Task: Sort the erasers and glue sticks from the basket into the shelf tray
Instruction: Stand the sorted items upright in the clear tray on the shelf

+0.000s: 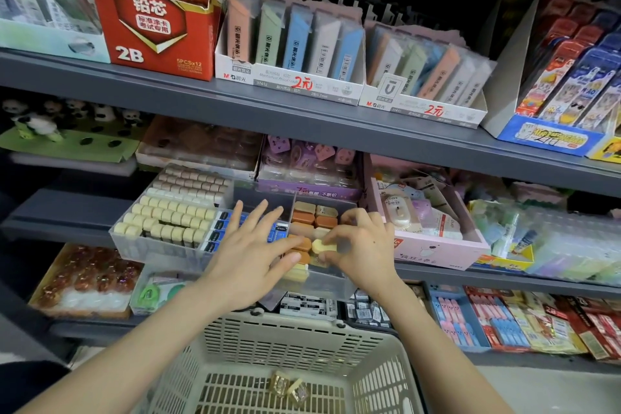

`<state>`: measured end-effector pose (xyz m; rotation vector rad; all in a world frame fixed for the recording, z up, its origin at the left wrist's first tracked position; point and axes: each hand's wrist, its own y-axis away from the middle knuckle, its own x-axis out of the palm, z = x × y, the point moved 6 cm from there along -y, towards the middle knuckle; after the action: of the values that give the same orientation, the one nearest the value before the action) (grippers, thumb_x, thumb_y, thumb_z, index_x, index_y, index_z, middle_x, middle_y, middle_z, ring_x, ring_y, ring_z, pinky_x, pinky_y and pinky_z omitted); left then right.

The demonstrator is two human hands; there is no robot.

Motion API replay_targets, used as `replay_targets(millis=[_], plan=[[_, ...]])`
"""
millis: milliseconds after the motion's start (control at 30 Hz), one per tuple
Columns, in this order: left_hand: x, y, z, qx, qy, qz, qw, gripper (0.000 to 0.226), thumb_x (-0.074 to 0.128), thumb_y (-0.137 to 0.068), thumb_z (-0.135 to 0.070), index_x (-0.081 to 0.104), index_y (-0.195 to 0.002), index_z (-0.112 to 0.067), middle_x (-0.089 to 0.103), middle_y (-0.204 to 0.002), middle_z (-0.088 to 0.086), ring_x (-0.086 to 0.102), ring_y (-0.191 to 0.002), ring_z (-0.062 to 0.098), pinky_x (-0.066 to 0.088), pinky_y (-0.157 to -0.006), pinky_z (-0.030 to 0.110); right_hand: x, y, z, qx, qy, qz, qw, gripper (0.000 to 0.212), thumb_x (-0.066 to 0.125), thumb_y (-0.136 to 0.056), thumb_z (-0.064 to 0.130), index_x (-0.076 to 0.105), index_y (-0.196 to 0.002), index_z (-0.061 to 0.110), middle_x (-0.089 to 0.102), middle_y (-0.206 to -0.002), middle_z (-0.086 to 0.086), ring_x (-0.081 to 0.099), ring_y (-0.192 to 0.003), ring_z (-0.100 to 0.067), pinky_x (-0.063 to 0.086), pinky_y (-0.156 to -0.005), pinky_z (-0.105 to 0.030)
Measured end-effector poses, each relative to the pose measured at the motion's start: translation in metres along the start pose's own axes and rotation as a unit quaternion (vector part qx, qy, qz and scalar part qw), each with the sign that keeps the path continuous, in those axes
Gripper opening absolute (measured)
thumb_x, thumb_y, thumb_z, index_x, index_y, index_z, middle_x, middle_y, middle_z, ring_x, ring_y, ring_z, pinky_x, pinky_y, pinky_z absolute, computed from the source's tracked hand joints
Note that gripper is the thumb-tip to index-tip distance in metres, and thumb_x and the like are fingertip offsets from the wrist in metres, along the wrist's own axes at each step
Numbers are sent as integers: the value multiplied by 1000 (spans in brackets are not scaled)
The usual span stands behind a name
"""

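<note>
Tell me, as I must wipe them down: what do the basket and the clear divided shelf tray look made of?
Basket: beige moulded plastic, matte, going by its slotted grid walls. Shelf tray: clear rigid plastic, possibly acrylic, slightly cloudy; cream erasers show faintly through its front wall.

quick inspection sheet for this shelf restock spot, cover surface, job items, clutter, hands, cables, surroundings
surface: grey shelf carrying a clear divided tray
job's things: cream eraser held over the tray's right compartment, beside brown erasers; two wrapped pieces left in the basket
clutter: rows of cream pieces fill the tray's left compartment
hands: left hand open, fingers spread over the tray; right hand pinches the cream eraser
cables: nothing seen
surroundings: red 2B box on the shelf above, pink box right of the tray
</note>
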<state>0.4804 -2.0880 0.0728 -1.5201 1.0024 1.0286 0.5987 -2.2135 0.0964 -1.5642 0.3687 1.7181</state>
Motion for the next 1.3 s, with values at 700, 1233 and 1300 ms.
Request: replay_targets(millis=[700,1233,1300], plan=[[187,189,-23,-71,184,197,960,24,59,-90,-28,65,-113,-24,61,-109,-7,55,-102,11,50,-91,32,224,250,-65,293,-230,340,864,19,61,-91,28,63,-99,10,64,-79,-7,61,-74,-16,45,-66,-30],[340,214,-59,-182,201,324,906,51,70,-81,-36,54,-127,-22,52,-126,-4,46,-118,14,35,-102,24,336,229,-74,363,-164,286,871,41,67,-83,37,59,-117,14,54,-120,-6,57,-102,-22,52,-81,-33],[345,216,-60,-184,206,339,899,48,71,-79,-37,55,-121,-20,53,-120,-5,47,-112,12,38,-100,24,340,231,-75,365,-156,282,874,45,67,-83,37,58,-119,12,51,-124,-7,54,-107,-24,50,-84,-34]])
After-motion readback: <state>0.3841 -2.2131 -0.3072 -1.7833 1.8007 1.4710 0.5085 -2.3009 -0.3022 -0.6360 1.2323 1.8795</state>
